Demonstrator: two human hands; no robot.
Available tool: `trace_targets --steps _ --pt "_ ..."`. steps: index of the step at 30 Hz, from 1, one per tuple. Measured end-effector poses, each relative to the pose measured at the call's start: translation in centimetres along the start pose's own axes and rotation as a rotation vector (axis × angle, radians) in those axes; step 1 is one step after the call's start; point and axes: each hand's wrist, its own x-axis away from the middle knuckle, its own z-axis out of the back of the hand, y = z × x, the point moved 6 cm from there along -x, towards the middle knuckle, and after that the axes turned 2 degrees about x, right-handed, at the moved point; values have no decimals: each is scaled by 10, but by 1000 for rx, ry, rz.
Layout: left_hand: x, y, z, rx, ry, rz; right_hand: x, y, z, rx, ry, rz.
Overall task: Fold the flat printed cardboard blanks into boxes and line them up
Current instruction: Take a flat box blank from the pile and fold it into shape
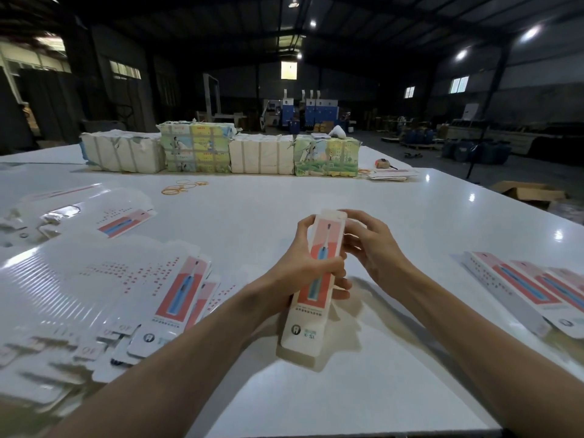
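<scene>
A long narrow box [311,314], white with a red panel and a blue toothbrush picture, stands tilted above the white table [259,216] at the centre. My left hand [303,270] grips its middle from the left, thumb near the top edge. My right hand [368,245] curls its fingers round the box's upper right side, next to the top flap. A loose heap of flat printed blanks [132,292] lies to the left. Folded boxes [531,289] lie side by side in a row at the right.
Wrapped bundles of paper stock [221,150] form a wall across the far side of the table. Rubber bands [181,188] lie in front of them. A few more blanks [392,175] sit at the far right. An open carton [527,191] stands on the floor beyond the table's right edge.
</scene>
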Motion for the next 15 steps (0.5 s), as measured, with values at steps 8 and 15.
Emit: trace_targets --steps 8,15 --pt "-3 -2 -2 -33 2 8 4 -10 4 123 22 146" --pt "-2 -5 1 -41 2 43 2 -11 -1 -28 -35 -13"
